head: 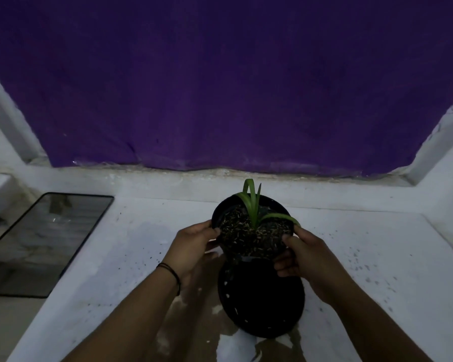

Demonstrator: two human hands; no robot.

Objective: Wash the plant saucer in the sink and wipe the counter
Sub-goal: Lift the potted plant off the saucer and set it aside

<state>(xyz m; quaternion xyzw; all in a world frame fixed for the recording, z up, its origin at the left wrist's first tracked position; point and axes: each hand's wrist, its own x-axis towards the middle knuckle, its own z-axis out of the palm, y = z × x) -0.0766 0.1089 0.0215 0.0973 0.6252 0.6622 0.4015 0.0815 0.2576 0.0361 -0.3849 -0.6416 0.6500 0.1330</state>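
Saucer [262, 299]: black, round, set on the wet white counter [377, 257], nearest the camera; contents not discernible.
Pot [251, 228]: black, filled with soil and a green plant [254, 205], gripped at its rim by left hand [191, 246] and right hand [306, 254], beyond the saucer.

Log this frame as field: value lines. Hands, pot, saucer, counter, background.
left hand: grips pot rim, left side
right hand: grips pot rim, right side
pot: black, soil, green shoots
saucer: black, on counter, nearer than pot
counter: white, dark specks, wet brown patch around saucer
background: purple cloth
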